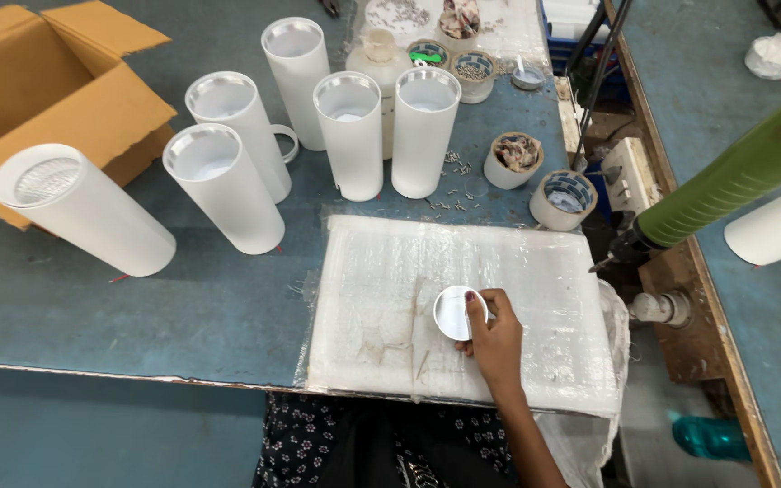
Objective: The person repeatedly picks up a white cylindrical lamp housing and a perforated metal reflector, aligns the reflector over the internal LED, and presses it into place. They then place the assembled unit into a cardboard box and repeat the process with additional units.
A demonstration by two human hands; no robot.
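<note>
So there's this small round disc, shiny silver with a white rim, lying flat on a plastic-wrapped white pad on the counter. The right hand is loosely curled, fingertips pinching the disc's right edge, thumb resting on top. Up past the hand stand a bunch of tall white tubes. Left hand isn't showing anywhere.

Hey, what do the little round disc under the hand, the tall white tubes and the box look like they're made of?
Disc under the right hand: probably polished metal, bright mirror-like face. White tubes: matte, frosted finish, likely coated metal or plastic; unclear which. Box: brown corrugated cardboard, torn flap edges.
</note>
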